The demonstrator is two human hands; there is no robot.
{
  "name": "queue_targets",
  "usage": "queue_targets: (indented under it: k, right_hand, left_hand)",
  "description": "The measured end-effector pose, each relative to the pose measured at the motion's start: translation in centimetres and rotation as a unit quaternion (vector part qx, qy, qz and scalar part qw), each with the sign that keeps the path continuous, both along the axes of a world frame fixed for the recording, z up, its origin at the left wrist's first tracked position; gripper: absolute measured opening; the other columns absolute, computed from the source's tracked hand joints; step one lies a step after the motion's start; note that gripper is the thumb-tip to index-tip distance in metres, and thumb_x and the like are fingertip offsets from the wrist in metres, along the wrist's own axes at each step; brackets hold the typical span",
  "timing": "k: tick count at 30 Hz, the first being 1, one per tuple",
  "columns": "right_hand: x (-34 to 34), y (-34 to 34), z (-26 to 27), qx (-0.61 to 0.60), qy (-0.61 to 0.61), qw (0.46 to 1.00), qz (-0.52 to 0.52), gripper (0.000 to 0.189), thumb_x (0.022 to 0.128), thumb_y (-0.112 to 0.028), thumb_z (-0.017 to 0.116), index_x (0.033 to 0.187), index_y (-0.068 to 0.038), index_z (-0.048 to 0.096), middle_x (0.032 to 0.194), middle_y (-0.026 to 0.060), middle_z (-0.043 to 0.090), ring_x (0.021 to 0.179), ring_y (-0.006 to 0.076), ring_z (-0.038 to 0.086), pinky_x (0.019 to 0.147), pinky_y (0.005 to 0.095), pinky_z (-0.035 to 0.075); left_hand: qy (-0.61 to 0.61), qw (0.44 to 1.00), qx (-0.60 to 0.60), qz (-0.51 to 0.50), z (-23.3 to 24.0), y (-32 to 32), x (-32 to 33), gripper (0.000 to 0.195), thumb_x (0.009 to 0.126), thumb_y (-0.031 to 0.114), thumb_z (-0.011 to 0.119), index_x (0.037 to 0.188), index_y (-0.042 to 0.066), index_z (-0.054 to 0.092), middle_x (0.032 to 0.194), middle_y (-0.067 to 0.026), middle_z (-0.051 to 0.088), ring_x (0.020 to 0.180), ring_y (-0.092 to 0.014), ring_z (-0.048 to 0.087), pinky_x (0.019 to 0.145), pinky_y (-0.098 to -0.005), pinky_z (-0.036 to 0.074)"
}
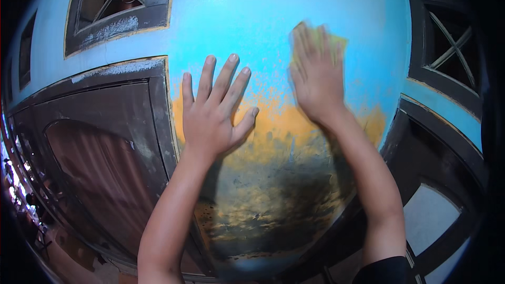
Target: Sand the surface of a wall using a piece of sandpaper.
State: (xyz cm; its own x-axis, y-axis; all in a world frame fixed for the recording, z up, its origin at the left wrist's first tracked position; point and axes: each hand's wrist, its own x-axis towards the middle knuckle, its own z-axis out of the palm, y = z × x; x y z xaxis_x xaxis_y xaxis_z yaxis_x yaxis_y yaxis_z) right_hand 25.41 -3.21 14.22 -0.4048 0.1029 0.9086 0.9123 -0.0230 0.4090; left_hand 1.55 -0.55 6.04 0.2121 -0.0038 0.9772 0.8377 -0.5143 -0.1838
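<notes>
My left hand [209,110] lies flat on the painted wall [221,27], fingers spread and holding nothing. Higher and to the right, my right hand [319,75] presses a thin yellow sheet [338,45] against the blue paint. Motion blurs this hand, and I cannot tell whether the sheet is sandpaper or cloth. Its edges show beyond my fingertips; my palm hides the rest. Around both hands the blue coat is patchy, with an orange layer [276,122] showing through. Below that, the wall surface turns dark, stained and rough.
A dark wooden door [158,86] with a brown curtain [98,161] stands at left, under a window frame [158,12] with crossed bars. On the right are another crossed-bar window [418,39] and a dark-framed door [430,138] with a pale panel [430,213].
</notes>
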Motion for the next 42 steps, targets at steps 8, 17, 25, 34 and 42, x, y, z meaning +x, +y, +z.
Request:
queue_targets:
  k: [8,17,25,34,42]
  right_hand:
    - [0.1,-0.1,6.4,0.03,-0.045,0.998,0.033,0.06,0.106,-0.045,0.049,0.163,-0.026,0.041,0.173,0.0019,0.031,0.16,0.0326,0.025,0.129,0.0594,0.015]
    - [-7.2,0.5,2.1,-0.115,-0.252,0.956,0.091,0.059,0.107,-0.043,0.046,0.163,-0.026,0.041,0.173,0.0025,0.03,0.16,0.0312,0.025,0.129,0.0586,0.017]
    - [-9.8,1.8,3.7,0.001,-0.172,0.982,0.081,0.055,0.107,-0.041,0.047,0.159,-0.025,0.047,0.171,0.0018,0.036,0.158,0.0305,0.03,0.129,0.055,0.019]
    - [-9.9,2.0,6.3,-0.004,-0.242,0.965,0.104,0.054,0.107,-0.047,0.046,0.158,-0.03,0.048,0.168,-0.0025,0.04,0.157,0.0255,0.033,0.13,0.0508,0.02]
    - [-12.2,2.2,-1.2,-0.092,-0.272,0.942,0.176,0.056,0.104,-0.046,0.052,0.158,-0.031,0.049,0.169,-0.0017,0.04,0.159,0.0232,0.029,0.131,0.0509,0.018]
  left_hand:
    - [-0.023,0.999,-0.028,-0.013,-4.6,0.0,-0.2,0.071,0.09,0.05,0.067,0.154,0.021,0.056,0.168,-0.0043,0.042,0.16,-0.033,0.028,0.127,-0.0628,0.01]
    - [0.002,0.998,-0.046,0.034,-11.3,0.1,-0.9,0.073,0.091,0.053,0.066,0.152,0.015,0.057,0.168,-0.0098,0.041,0.159,-0.04,0.027,0.126,-0.065,0.01]
    - [0.005,0.999,-0.043,0.02,-12.4,0.6,-0.6,0.072,0.09,0.053,0.067,0.152,0.017,0.058,0.167,-0.0082,0.043,0.159,-0.039,0.028,0.127,-0.0643,0.01]
    - [-0.002,0.999,-0.037,0.023,-14.5,0.5,-0.9,0.071,0.089,0.05,0.068,0.15,0.016,0.06,0.165,-0.0097,0.046,0.157,-0.041,0.031,0.127,-0.0644,0.012]
    - [-0.007,0.998,-0.053,0.033,-15.5,0.4,-1.0,0.071,0.089,0.048,0.068,0.15,0.014,0.06,0.164,-0.012,0.046,0.157,-0.043,0.031,0.127,-0.0649,0.012]
